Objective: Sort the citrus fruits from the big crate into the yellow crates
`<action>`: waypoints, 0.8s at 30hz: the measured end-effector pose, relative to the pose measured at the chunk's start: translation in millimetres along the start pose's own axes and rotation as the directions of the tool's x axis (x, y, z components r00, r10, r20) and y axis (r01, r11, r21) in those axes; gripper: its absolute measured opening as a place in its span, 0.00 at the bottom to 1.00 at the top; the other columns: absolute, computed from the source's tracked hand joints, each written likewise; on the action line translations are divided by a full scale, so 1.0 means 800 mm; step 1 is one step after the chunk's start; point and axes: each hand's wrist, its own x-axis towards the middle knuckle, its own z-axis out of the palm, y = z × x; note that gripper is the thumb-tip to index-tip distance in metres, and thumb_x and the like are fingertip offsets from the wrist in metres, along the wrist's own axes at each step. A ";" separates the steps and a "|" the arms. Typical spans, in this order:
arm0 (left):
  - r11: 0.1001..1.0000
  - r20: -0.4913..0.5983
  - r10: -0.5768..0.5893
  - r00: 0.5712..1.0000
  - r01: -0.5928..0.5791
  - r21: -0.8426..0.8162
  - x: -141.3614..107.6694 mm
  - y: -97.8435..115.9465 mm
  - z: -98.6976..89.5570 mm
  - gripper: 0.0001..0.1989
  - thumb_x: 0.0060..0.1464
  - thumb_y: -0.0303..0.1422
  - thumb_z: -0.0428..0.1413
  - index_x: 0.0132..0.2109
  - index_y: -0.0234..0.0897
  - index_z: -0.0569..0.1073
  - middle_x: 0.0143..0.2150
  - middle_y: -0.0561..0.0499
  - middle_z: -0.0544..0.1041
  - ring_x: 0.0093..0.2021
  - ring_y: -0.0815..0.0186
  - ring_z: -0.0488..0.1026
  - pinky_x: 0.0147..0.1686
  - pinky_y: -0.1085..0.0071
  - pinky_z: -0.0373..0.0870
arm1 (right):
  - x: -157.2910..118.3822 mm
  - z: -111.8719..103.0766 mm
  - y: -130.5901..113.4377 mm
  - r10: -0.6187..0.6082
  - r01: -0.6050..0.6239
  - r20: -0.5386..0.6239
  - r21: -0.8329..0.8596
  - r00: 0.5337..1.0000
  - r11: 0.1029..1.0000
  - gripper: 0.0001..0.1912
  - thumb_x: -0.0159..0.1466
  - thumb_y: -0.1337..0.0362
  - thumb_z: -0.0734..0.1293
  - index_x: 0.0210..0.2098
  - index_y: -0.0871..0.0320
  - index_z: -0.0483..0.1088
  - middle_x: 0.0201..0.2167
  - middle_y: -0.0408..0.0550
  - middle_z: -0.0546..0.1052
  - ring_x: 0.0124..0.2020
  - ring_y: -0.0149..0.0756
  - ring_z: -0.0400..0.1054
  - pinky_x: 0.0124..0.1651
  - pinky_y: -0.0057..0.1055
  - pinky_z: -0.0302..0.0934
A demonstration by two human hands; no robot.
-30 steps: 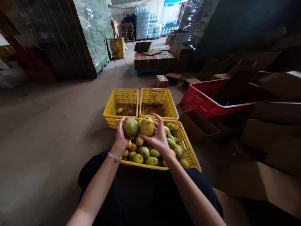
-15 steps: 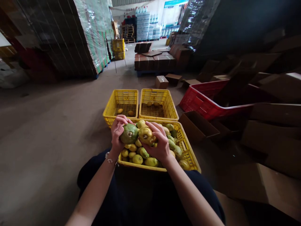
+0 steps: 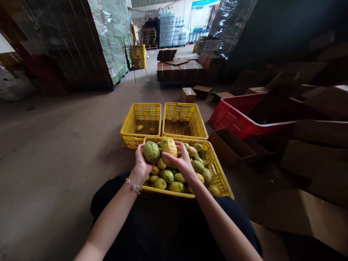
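1. Dim storage space all round: a bare floor (image 3: 67,145), a plastic-wrapped stack (image 3: 108,36) to the left, and a red crate (image 3: 231,119) to the right, among cardboard.

2. Left hand (image 3: 141,166): closed round a green fruit (image 3: 151,152), cupping it from the left and from below. Some of its fingers are hidden behind the fruit.

3. Right hand (image 3: 184,163): gripping a yellow fruit (image 3: 169,146), its thumb across the near face and its other fingers round the right side.

4. Both fruits are up above a yellow front crate (image 3: 223,174), side by side; whether their skins touch is hard to tell. Below them lie many loose fruits (image 3: 176,186), green to yellow. Beyond stand a left rear crate (image 3: 130,140) and a right rear crate (image 3: 185,137), with a few small fruits in each.

5. Weight, as a judgement: moderate — each fills a palm, so support from underneath should spare the fingertips.

6. Skin: bumpy, with ridges on the yellow one, which likely gives good friction. Slipping seems a small risk unless the surface is damp, which I cannot tell.

7. Firmness: probably stiff enough for a steady hold, yet bruisable. Best grip — round the widest part, thumb opposite spread fingers, no nails dug in.
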 end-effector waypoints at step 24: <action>0.996 0.155 0.004 0.988 0.009 -0.086 -0.012 0.007 0.004 0.08 0.58 0.40 0.61 0.40 0.41 0.75 0.39 0.49 0.80 0.41 0.58 0.80 0.46 0.56 0.82 | 0.013 0.007 -0.024 0.465 -0.353 0.064 0.744 0.883 0.568 0.06 0.62 0.61 0.69 0.36 0.56 0.75 0.27 0.43 0.81 0.24 0.37 0.75 0.30 0.34 0.76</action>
